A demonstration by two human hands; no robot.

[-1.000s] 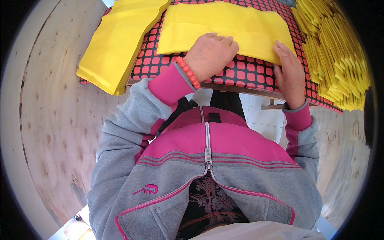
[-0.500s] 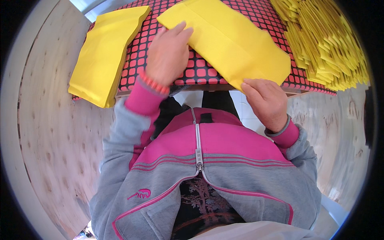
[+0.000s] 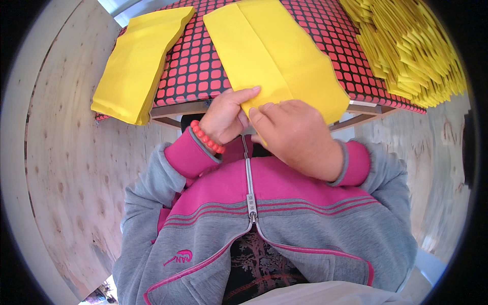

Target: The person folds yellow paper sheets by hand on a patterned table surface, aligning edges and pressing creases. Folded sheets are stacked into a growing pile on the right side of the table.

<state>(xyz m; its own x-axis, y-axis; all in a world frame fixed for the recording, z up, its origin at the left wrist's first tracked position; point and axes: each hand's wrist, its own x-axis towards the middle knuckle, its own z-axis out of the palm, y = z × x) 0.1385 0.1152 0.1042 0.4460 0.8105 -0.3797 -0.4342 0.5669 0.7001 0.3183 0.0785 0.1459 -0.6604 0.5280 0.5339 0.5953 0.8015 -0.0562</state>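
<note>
A yellow fabric piece [image 3: 277, 51], flat with a crease running down it, lies over the table's near edge. At its near left corner my left hand [image 3: 226, 114] grips it, thumb on top and fingers beneath. Close beside, my right hand [image 3: 295, 132] pinches the same corner from the right, fingers curled over the edge. The fingertips under the fabric are hidden.
A neat stack of yellow fabric pieces [image 3: 137, 66] rests on the left of the table, reaching past its front edge. A large heap of folded yellow pieces [image 3: 412, 51] fills the right side. The table wears a red-and-black checked cloth [image 3: 193, 73].
My right hand has moved left along the fabric to its near left corner. My left hand has come down and taken hold there. The fabric has turned and slid nearer to me.
</note>
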